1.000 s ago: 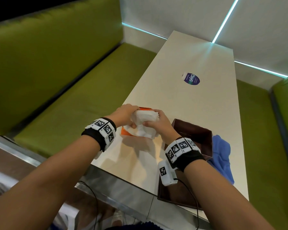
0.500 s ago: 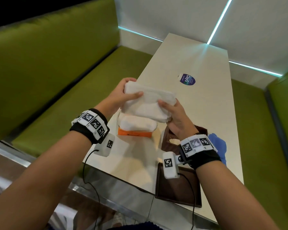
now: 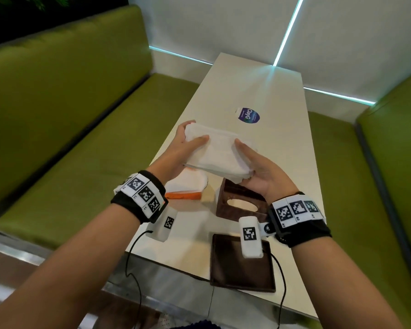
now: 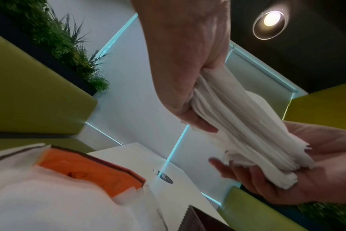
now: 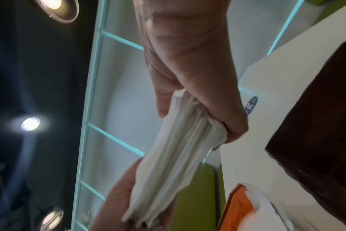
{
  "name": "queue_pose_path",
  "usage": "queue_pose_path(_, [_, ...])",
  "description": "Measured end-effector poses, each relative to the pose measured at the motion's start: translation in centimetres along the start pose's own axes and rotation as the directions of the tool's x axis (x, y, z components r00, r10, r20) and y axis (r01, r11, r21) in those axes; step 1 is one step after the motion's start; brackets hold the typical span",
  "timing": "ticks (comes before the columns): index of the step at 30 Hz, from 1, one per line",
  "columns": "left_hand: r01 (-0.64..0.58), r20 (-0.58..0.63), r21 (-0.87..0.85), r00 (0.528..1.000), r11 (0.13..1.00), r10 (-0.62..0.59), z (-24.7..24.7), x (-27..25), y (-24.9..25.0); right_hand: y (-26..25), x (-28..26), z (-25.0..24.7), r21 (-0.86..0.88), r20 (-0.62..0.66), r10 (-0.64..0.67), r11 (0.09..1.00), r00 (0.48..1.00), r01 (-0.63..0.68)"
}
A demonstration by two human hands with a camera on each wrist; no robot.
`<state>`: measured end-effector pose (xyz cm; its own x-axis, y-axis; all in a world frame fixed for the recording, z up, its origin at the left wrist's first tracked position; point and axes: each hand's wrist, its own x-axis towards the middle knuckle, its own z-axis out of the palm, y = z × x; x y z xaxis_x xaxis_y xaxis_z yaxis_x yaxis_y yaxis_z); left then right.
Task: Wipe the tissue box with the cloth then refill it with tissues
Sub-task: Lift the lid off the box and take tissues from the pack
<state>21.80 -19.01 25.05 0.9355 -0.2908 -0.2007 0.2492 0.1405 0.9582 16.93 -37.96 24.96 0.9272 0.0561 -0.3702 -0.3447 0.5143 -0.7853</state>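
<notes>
Both hands hold a thick stack of white tissues in the air above the table. My left hand grips its far left end, thumb on top. My right hand cups the near right end from below, thumb on top. In the left wrist view the left hand pinches the stack, which rests in the right palm. The brown tissue box sits under my right hand, its oval slot showing. An opened orange and white tissue pack lies under my left wrist. The cloth is hidden.
A flat brown panel lies at the table's near edge, below my right wrist. A round dark sticker marks the middle of the white table. Green bench seats run along both sides, and a white wall closes the far end.
The tissue stack came out of the orange pack and rose into the air between both hands. It now sits slightly further right, over the gap between pack and box.
</notes>
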Motion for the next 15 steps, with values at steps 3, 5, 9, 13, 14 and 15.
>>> queue_pose_path(3, [0.022,0.006,0.047,1.0,0.999,-0.022,1.5,0.4,-1.2,-0.9,-1.0,-1.7,-0.124,-0.164,-0.072,0.991,0.984,0.052])
queue_pose_path(5, [0.088,0.04,0.148,0.995,0.985,-0.095,2.7,0.4,-2.0,-1.2,-1.3,-3.4,-0.28,-0.249,-0.2,0.952,0.948,0.127])
queue_pose_path(9, [0.028,0.058,0.433,0.997,0.901,-0.058,5.7,0.2,-3.1,-0.3,-1.3,-6.6,-0.56,-0.387,-0.265,0.829,0.883,0.003])
queue_pose_path(13, [-0.097,0.113,0.722,0.993,0.686,0.021,8.5,-0.1,-4.6,0.4,-1.2,-7.9,-0.793,-0.463,-0.222,0.535,0.858,-0.29])
queue_pose_path(14, [-0.093,0.134,0.763,0.991,0.639,-0.015,9.0,0.0,-5.2,0.8,-1.2,-8.0,-0.827,-0.468,-0.243,0.46,0.85,-0.324])
queue_pose_path(15, [-0.086,0.145,0.796,0.988,0.599,-0.051,9.4,0.3,-6.0,1.2,-1.2,-8.2,-0.848,-0.468,-0.254,0.4,0.847,-0.349])
